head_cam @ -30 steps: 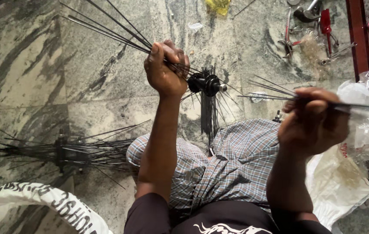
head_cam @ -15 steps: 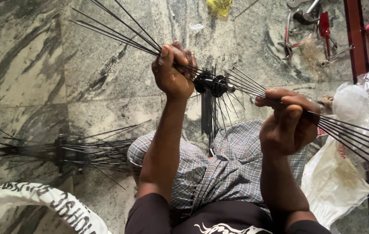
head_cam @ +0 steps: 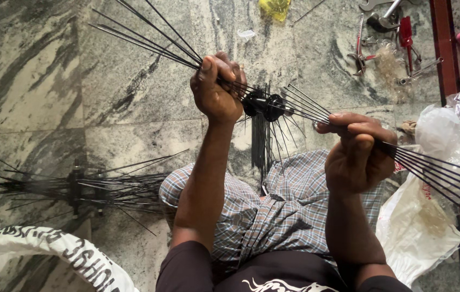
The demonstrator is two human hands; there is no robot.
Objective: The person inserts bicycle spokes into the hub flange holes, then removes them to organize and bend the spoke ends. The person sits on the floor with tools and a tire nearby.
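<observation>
We find the left hand [head_cam: 216, 89] closed around one fan of black spokes [head_cam: 143, 38] and the right hand [head_cam: 357, 151] pinching the opposite fan, each grip bunching them clear of the wheel hub [head_cam: 267, 105] held up between the hands. A second spoked hub [head_cam: 78, 186] lies on the marble floor [head_cam: 35, 81].

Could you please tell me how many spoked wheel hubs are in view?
2: one hub held between both hands, another hub lying on the floor at left. More may be hidden.
</observation>
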